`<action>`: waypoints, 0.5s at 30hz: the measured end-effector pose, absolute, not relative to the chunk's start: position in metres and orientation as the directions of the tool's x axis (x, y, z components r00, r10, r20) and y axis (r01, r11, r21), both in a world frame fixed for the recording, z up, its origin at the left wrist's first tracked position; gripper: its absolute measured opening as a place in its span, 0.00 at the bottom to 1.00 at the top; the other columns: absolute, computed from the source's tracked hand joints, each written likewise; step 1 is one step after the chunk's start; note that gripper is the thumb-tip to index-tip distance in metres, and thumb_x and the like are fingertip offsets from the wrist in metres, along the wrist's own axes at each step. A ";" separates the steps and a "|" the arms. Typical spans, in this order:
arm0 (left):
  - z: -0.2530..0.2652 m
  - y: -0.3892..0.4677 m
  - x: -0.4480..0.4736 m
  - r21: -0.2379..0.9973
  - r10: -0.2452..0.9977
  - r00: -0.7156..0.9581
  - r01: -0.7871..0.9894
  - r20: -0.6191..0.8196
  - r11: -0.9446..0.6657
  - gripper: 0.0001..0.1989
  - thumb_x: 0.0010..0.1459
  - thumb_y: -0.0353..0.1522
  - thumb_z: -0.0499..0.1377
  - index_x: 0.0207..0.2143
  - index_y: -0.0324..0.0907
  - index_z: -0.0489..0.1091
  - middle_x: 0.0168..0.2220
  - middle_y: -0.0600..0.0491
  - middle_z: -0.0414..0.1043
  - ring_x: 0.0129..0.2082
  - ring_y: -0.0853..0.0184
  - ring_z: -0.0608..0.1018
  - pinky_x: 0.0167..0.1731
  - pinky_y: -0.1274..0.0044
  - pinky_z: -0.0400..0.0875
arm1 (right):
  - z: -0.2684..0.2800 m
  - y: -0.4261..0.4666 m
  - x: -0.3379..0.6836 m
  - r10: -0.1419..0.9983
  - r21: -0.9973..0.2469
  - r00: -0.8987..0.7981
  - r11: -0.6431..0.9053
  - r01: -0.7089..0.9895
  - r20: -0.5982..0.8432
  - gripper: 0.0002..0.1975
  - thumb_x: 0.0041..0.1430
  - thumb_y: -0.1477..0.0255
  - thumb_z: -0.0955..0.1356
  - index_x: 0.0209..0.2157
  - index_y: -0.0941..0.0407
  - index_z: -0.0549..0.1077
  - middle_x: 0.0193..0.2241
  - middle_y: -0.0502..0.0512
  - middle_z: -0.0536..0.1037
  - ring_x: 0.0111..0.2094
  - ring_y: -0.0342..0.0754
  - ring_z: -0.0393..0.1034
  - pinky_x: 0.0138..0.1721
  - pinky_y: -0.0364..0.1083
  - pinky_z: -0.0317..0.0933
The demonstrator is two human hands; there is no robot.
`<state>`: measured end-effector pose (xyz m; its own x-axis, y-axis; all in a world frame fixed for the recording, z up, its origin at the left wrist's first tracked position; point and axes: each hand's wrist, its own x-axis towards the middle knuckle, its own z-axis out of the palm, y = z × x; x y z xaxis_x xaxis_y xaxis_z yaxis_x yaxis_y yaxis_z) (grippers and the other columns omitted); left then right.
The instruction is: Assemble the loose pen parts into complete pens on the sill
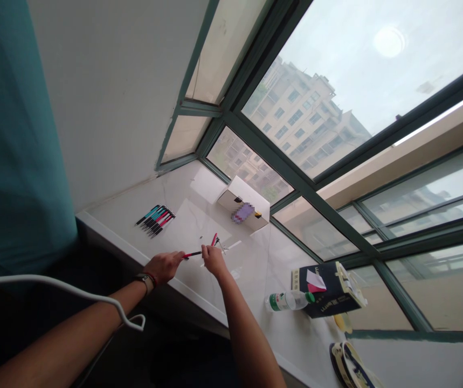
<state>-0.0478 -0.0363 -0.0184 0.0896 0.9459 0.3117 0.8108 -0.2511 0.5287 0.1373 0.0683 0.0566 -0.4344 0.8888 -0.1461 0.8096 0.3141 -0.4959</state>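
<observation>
Between my two hands, just above the white sill near its front edge, lies a red and black pen (pixel 193 254). My left hand (pixel 164 267), with a band on its wrist, is closed on the pen's left end. Fingers of my right hand (pixel 213 260) pinch its other end. Right behind my right hand are a pink pen part (pixel 214 239) and some small dark and clear pieces (pixel 222 246) on the sill. To the left, a row of several pens (pixel 155 220) in blue, pink and black lies side by side.
A white box (pixel 244 202) stands against the window behind my hands. To the right are a plastic bottle (pixel 288 300) lying on its side, a dark blue carton (pixel 328 291) and a round container (pixel 350 366). A white cable (pixel 73 289) crosses at lower left.
</observation>
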 end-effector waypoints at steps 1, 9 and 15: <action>-0.019 -0.036 -0.048 0.532 0.945 0.094 0.807 0.315 -0.257 0.15 0.66 0.32 0.45 0.47 0.46 0.70 0.33 0.51 0.74 0.31 0.66 0.76 0.32 0.76 0.69 | 0.057 0.069 0.138 0.886 -0.531 -0.423 0.271 0.803 -0.188 0.24 0.69 0.61 0.61 0.20 0.55 0.65 0.19 0.52 0.71 0.25 0.46 0.68 0.33 0.44 0.60; -0.021 -0.036 -0.048 0.543 0.940 0.105 0.793 0.324 -0.276 0.16 0.66 0.32 0.46 0.49 0.47 0.70 0.32 0.51 0.74 0.30 0.67 0.76 0.33 0.77 0.69 | 0.071 0.067 0.152 0.798 -0.750 -0.545 0.191 0.633 -0.257 0.06 0.67 0.69 0.63 0.35 0.53 0.67 0.26 0.48 0.77 0.27 0.43 0.71 0.31 0.41 0.62; -0.021 -0.036 -0.047 0.508 0.936 0.117 0.814 0.332 -0.282 0.16 0.67 0.32 0.45 0.48 0.47 0.70 0.33 0.50 0.75 0.31 0.67 0.76 0.32 0.77 0.69 | 0.056 0.064 0.149 0.840 -0.653 -0.514 0.294 0.698 -0.172 0.09 0.69 0.70 0.60 0.32 0.53 0.64 0.22 0.47 0.74 0.27 0.44 0.69 0.34 0.42 0.59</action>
<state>-0.0474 -0.0357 -0.0212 0.1168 0.9359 0.3323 0.8137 -0.2820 0.5083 0.1485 0.0635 0.0561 -0.5143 0.8402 -0.1719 0.6982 0.2939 -0.6528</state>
